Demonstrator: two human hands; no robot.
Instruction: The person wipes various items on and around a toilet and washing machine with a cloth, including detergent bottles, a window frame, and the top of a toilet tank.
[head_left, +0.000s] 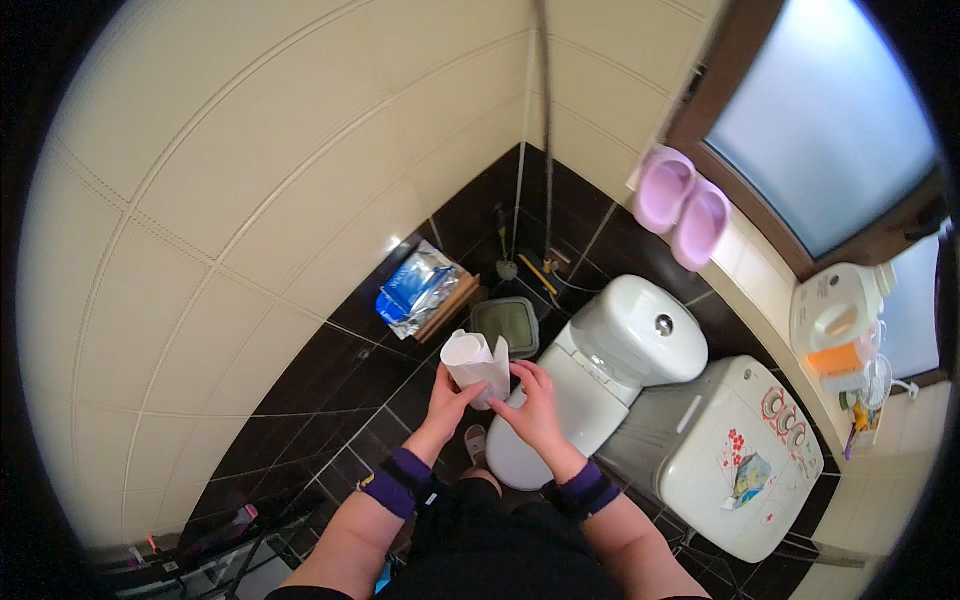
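Note:
A white paper roll (469, 369) is held upright between both hands, in front of my body. Its loose end stands away from the roll on the right side. My left hand (448, 405) grips the lower left of the roll, with the thumb across its front. On the other side, my right hand (536, 409) has its thumb and fingertips at the loose sheet and lower right edge. Both wrists wear dark purple bands. Just beyond the roll is a grey plastic bin (534, 330), partly covered by it. A white toilet (592, 397) with its lid down stands under my right hand.
A blue and silver packet (416, 289) rests on a brown box (450, 306) by the wall. A toilet brush (506, 268) stands in the corner. To the right are a washing machine (697, 480), lilac clogs (701, 225) and a white jug (825, 304) on the sill.

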